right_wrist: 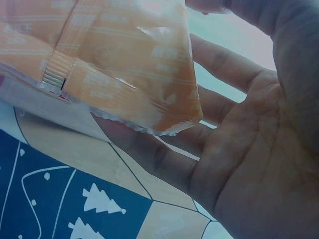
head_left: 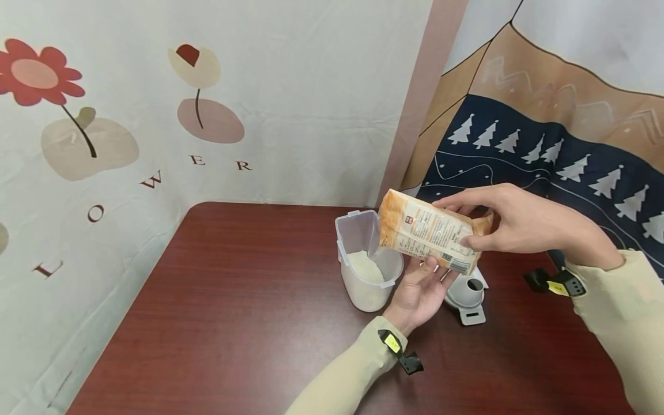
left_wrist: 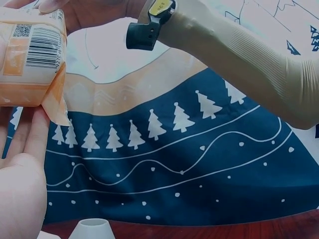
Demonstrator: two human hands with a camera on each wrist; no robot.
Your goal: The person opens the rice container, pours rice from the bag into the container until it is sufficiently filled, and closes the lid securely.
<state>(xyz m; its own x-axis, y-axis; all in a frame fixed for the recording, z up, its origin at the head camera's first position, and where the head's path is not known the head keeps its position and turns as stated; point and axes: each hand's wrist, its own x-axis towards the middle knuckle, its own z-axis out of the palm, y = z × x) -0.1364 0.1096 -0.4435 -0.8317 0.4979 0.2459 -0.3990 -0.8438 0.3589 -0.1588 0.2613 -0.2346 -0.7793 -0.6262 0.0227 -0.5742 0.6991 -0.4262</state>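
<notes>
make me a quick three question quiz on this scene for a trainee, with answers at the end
1. True or false: the clear container is empty.
2. Which hand is under the lower edge of the packet in the head view?
3. In the head view, what sits on the table to the right of the container?
A) a spoon
B) a white plastic piece
C) a red cup

Key:
1. False; white contents show inside.
2. The left hand; the right hand grips the right-hand end.
3. B
</notes>
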